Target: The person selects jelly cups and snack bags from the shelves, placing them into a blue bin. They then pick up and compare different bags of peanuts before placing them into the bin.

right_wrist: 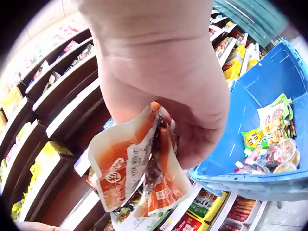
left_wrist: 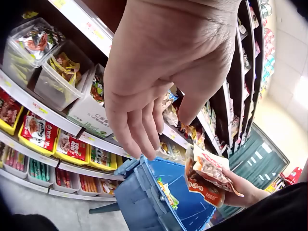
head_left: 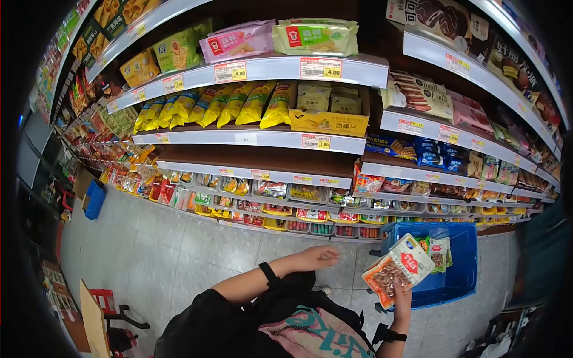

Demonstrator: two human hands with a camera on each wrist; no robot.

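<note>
My right hand [head_left: 401, 293] grips two snack bags [head_left: 399, 268] by one end; they are orange and white, with brown pieces showing through a window. In the right wrist view the snack bags [right_wrist: 122, 166] fan apart below the palm. They hang at the near left side of a blue plastic crate [head_left: 464, 287]. Inside the crate lie several packets [right_wrist: 272, 127] and small round cups [right_wrist: 286, 151]. My left hand [head_left: 317, 258] hangs in the air in front of the low shelves, fingers loosely bent and holding nothing.
Shelves [head_left: 256, 138] of packaged snacks curve across the front. Their lowest rows hold small bins of packets [left_wrist: 36, 132]. Another blue crate [head_left: 94, 200] stands on the tiled floor [head_left: 179, 238] at far left, and a cardboard sheet [head_left: 92, 316] stands at lower left.
</note>
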